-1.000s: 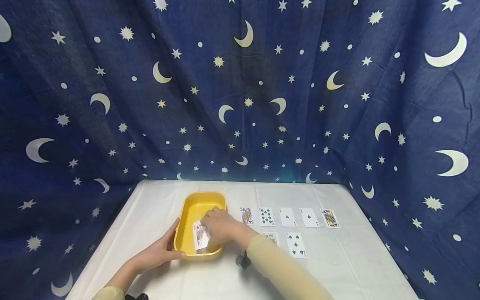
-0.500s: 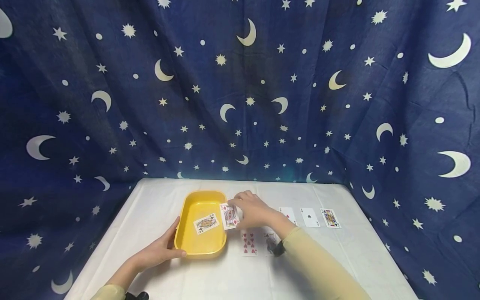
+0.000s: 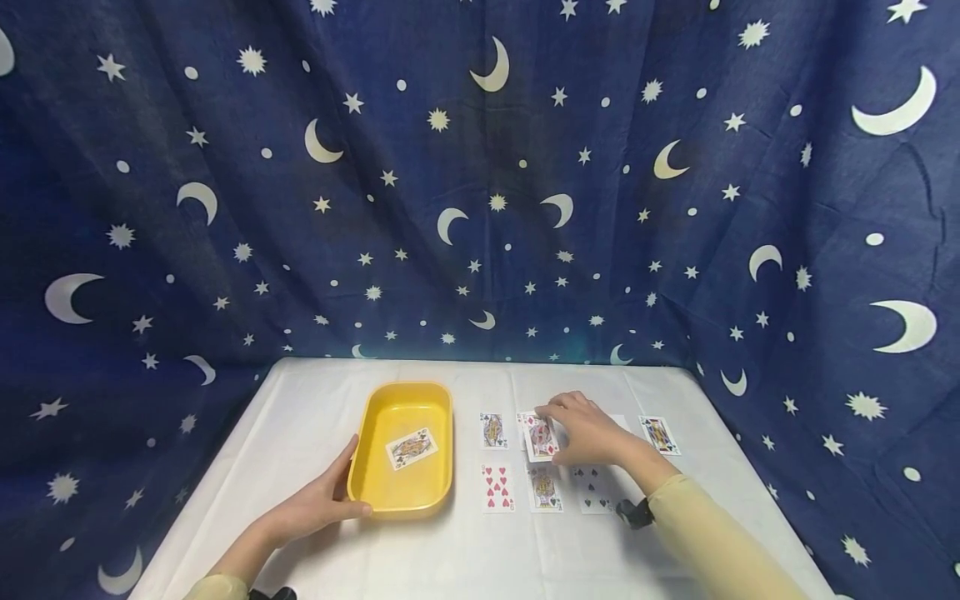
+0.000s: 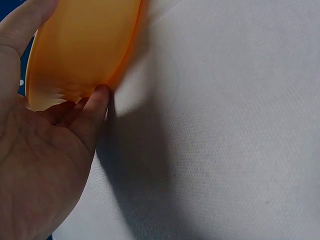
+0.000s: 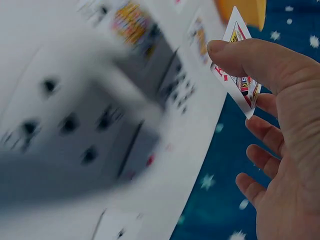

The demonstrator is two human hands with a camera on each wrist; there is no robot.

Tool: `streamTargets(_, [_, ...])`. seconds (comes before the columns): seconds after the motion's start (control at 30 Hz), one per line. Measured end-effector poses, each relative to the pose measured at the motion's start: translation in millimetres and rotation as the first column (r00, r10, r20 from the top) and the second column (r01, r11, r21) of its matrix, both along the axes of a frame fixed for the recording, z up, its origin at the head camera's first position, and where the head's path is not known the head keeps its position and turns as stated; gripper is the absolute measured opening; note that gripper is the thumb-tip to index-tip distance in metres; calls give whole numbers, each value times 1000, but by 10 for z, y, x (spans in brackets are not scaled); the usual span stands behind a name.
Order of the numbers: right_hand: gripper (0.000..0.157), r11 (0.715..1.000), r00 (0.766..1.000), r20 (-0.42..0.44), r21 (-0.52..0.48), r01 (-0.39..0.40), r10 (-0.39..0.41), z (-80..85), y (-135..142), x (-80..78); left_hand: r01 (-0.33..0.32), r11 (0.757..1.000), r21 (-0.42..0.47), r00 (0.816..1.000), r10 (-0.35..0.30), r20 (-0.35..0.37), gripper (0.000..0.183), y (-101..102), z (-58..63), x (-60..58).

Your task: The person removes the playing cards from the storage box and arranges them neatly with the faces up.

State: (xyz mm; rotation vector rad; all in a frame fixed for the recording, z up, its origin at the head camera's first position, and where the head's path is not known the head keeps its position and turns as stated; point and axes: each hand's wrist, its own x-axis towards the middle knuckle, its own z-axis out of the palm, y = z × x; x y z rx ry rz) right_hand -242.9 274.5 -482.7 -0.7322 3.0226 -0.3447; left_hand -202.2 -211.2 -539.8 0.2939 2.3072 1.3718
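In the head view my left hand holds the yellow tray at its near left corner, thumb at the front and fingers along the side. The left wrist view shows the fingers against the tray's outer wall. One face card lies in the tray. My right hand pinches a king of diamonds above the card rows. In the right wrist view the thumb presses on the king's face, and the other fingers are spread below. This hand partly hides cards of the back row.
Two rows of face-up cards lie right of the tray. The back row runs from a face card to another face card. In front lie a hearts card, a face card and a five of spades.
My right hand has lifted the king of diamonds out of the tray and carried it right over the cards. My left hand and the tray have stayed in place.
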Motion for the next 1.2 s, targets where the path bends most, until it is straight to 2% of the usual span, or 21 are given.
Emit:
streamTargets(0.3, [83,998,998,-19,11,67,-67,-146,679,229,-17,1000,-4,1000,17,14,125,8,-13,13])
streamTargets(0.53, [81,995,995,-10,13,103,-103,-264,1037,434,-33,999,-13,999,33,19,126,22,-8,9])
streamTargets(0.67, [82,990,989,40,21,142,-143,-318,1164,529,-31,999,-14,999,32,17,126,29,-2,4])
streamTargets(0.87, [83,987,984,78,28,158,-160,-354,1287,631,-30,999,-13,999,30,19,125,33,6,9])
streamTargets(1.2, [85,984,976,128,30,176,-178,-386,1360,683,-22,1000,3,1000,22,18,125,26,7,14])
